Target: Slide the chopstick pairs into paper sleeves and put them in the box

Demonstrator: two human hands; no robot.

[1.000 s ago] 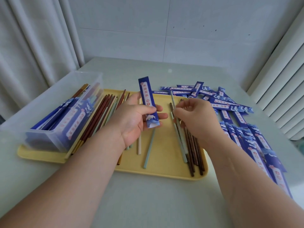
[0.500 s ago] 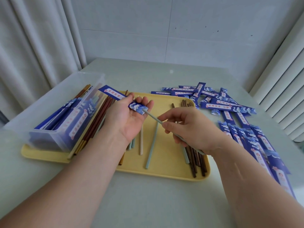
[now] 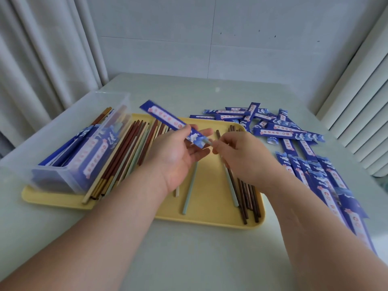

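My left hand (image 3: 176, 154) holds a blue paper sleeve (image 3: 168, 120) between thumb and fingers, slanted up to the left above the yellow tray (image 3: 207, 215). A pale blue chopstick (image 3: 208, 141) is almost fully inside it, with only a short end showing at the sleeve's mouth. My right hand (image 3: 241, 156) pinches that end. The clear plastic box (image 3: 69, 131) at the left holds several sleeved pairs. Loose chopsticks lie on the tray: brown ones (image 3: 126, 150) beside the box, pale blue ones (image 3: 190, 185) in the middle, dark ones (image 3: 247, 196) at the right.
Several empty blue sleeves (image 3: 281, 131) are scattered on the table right of the tray and down the right side (image 3: 327, 185). Curtains hang at the left, a wall stands behind, and a ribbed white panel is at the right.
The sleeve went from upright to slanted left. My right hand picked a pale blue chopstick off the tray and pushed it nearly all the way into the sleeve.
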